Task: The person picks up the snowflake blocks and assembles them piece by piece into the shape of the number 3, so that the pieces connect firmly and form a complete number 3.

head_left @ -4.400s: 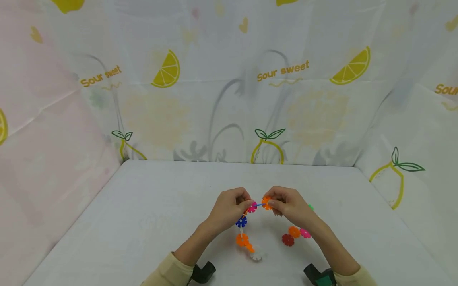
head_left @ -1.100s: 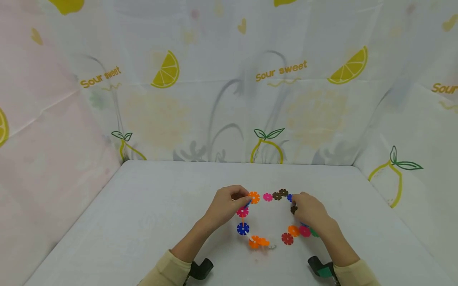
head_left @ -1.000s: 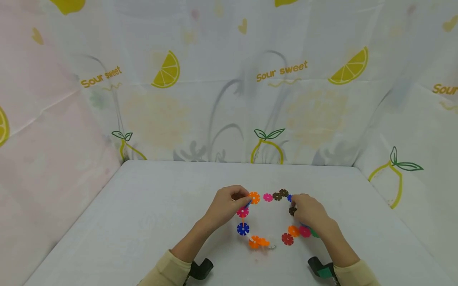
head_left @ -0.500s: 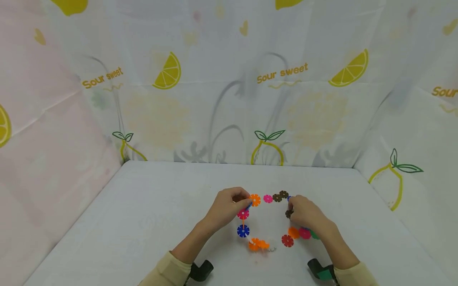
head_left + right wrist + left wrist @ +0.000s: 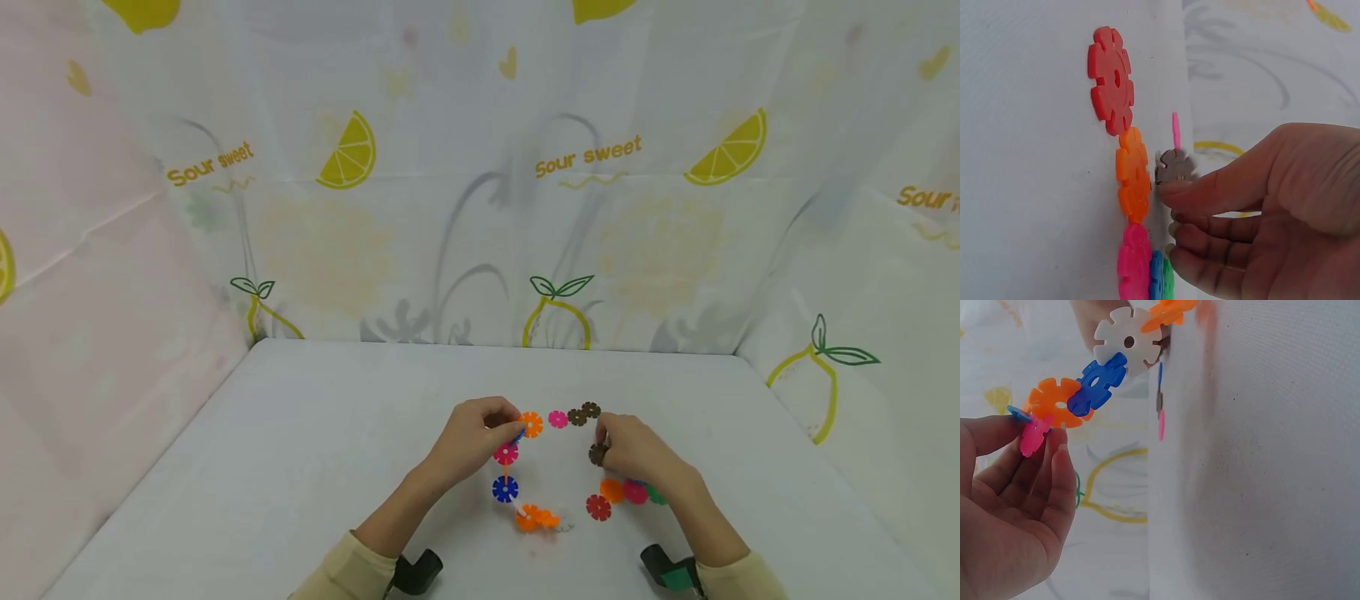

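My left hand [image 5: 474,437] pinches the upper end of a chain of interlocking notched plastic discs, near an orange disc [image 5: 532,425]. A pink disc [image 5: 1036,435] and a blue one [image 5: 1097,384] show by its fingertips in the left wrist view. Below hang a blue disc [image 5: 506,489], a white disc [image 5: 1129,342] and orange discs [image 5: 528,517]; the lowest end is blurred. My right hand [image 5: 641,450] holds a dark brown disc [image 5: 597,454] between thumb and fingers. In the right wrist view the thumb partly covers that brown disc [image 5: 1176,166].
On the white table [image 5: 337,433] lie loose discs: pink [image 5: 558,419] and two brown [image 5: 577,417] at the back, red [image 5: 598,507], orange [image 5: 611,491], pink [image 5: 635,492] and green [image 5: 657,495] near the right wrist. A printed cloth [image 5: 420,233] stands behind.
My right hand has let go of the chain's orange disc, moved right and picked up a brown disc. That disc has since shifted slightly left and nearer. My left hand has kept the chain.
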Demonstrator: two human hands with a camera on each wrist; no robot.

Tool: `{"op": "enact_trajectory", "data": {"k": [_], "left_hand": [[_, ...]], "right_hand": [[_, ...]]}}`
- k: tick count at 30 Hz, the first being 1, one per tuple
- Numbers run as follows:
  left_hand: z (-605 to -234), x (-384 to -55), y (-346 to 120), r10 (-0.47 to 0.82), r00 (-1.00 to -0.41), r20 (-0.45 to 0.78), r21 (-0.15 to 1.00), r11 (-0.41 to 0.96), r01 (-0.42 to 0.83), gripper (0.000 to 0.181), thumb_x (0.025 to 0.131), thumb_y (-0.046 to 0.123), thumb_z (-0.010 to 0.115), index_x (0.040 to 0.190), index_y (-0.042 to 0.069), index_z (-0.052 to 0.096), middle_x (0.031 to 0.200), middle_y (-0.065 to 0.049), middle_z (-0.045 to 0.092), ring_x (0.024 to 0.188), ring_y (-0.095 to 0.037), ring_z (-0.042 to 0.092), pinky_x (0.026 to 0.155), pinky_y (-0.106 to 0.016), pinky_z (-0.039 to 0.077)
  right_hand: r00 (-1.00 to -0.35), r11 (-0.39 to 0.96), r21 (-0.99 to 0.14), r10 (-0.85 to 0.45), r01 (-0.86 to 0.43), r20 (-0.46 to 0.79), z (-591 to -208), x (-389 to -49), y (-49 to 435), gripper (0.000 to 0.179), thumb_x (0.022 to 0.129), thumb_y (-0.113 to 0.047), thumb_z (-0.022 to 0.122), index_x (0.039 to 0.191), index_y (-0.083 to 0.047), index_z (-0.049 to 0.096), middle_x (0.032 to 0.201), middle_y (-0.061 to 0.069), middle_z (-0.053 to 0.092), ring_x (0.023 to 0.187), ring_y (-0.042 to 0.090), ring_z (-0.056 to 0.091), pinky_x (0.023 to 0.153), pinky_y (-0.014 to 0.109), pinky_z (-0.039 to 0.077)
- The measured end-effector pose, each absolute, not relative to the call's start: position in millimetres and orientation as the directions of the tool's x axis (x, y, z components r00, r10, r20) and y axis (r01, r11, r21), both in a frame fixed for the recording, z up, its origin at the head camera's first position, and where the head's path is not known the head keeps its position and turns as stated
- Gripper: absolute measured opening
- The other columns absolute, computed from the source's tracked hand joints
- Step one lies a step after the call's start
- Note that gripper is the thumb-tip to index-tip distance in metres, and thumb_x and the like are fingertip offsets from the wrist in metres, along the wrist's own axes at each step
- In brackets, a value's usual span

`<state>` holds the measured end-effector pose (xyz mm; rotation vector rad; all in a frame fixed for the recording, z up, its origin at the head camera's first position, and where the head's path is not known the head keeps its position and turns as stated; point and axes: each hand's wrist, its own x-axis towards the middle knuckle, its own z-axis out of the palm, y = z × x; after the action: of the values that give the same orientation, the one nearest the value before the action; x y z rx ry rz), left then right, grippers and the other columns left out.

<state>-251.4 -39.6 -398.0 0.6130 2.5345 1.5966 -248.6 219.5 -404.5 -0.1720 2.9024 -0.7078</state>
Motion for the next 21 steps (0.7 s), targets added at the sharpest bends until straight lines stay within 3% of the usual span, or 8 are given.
{"op": "enact_trajectory", "data": {"k": [8, 14, 21], "left_hand": [[-398.2, -252.8, -39.9, 0.371, -0.918, 0.143, 0.882, 0.373, 0.288, 0.010, 0.095, 0.026, 0.065, 0.096, 0.019, 0.072, 0.088, 0.004, 0.071, 0.081, -0.013, 0.064, 0.069, -0.027, 0.054], [-399.4, -252.8, -39.0, 0.367, -0.919, 0.140, 0.884, 0.372, 0.284, 0.009, 0.095, 0.026, 0.065, 0.095, 0.019, 0.072, 0.088, 0.004, 0.071, 0.080, -0.013, 0.064, 0.070, -0.027, 0.054], [-398.0, -251.2, -39.2, 0.352, -0.925, 0.142, 0.888, 0.369, 0.276, 0.009, 0.095, 0.024, 0.065, 0.095, 0.018, 0.071, 0.088, 0.003, 0.071, 0.080, -0.013, 0.063, 0.069, -0.027, 0.054]], "right_hand": [[-0.979, 0.862, -0.488, -0.192, -0.139, -0.061, -407.5, -251.9, 214.3, 0.015, 0.086, 0.005, 0.060, 0.085, -0.008, 0.066, 0.078, 0.004, 0.059, 0.072, 0.018, 0.050, 0.062, 0.029, 0.046], [-0.977, 0.782, -0.595, -0.213, -0.185, 0.025, -407.9, -258.9, 214.0, 0.011, 0.092, -0.006, 0.064, 0.083, -0.009, 0.069, 0.075, 0.002, 0.062, 0.068, 0.015, 0.051, 0.061, 0.025, 0.045], [-0.971, 0.683, -0.696, -0.219, -0.221, 0.093, -403.1, -257.2, 211.3, 0.011, 0.095, -0.006, 0.061, 0.091, -0.007, 0.072, 0.084, 0.008, 0.071, 0.072, 0.017, 0.064, 0.068, 0.022, 0.054]]}}
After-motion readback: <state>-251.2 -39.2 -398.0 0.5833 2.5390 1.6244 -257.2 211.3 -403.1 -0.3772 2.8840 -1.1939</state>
